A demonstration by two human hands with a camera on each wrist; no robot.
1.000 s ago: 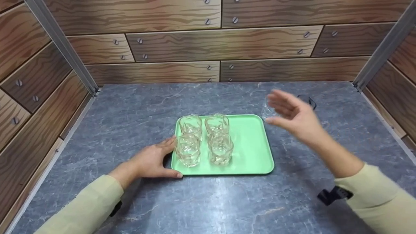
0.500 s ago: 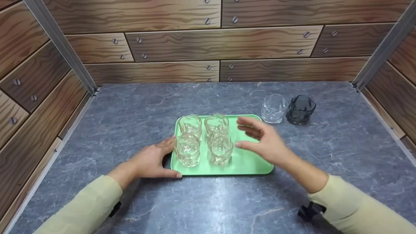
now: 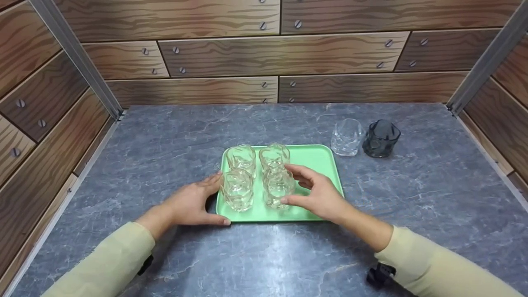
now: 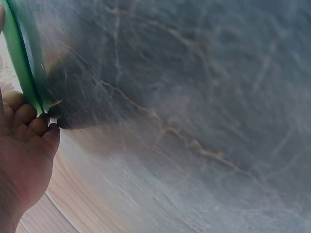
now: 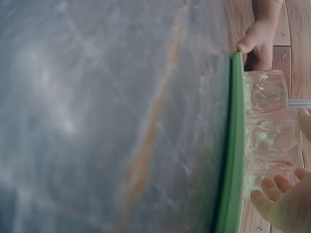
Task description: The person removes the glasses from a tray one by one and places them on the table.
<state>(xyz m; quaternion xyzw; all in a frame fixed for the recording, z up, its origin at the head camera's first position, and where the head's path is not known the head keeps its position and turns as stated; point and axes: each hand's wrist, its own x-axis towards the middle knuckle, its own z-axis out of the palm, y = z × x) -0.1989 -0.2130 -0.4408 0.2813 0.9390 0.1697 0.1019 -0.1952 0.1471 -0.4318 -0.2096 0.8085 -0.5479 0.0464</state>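
Step in hand, as judged: taking hold of one glass on the green tray (image 3: 317,159). Right hand (image 3: 315,194) spread wide around the near-right glass (image 3: 278,187), thumb at its 5 o'clock base, fingers arched past its 2 o'clock side; contact probable but not confirmed, no firm grip visible. Left hand (image 3: 192,204) relaxed against the tray's 9 o'clock edge, fingers extended along the rim and just beside the near-left glass (image 3: 238,190), thumb flat on the tabletop (image 3: 165,140). Four clear glasses grouped two by two on the left half of the tray; right half bare. Clear tumbler (image 3: 346,137) and dark tumbler (image 3: 380,139) at 1 o'clock, off the tray, just beside each other. Next move, as judged: close fingers evenly on the near-right glass, then lift straight up, avoiding the far-right glass (image 3: 274,156) close behind
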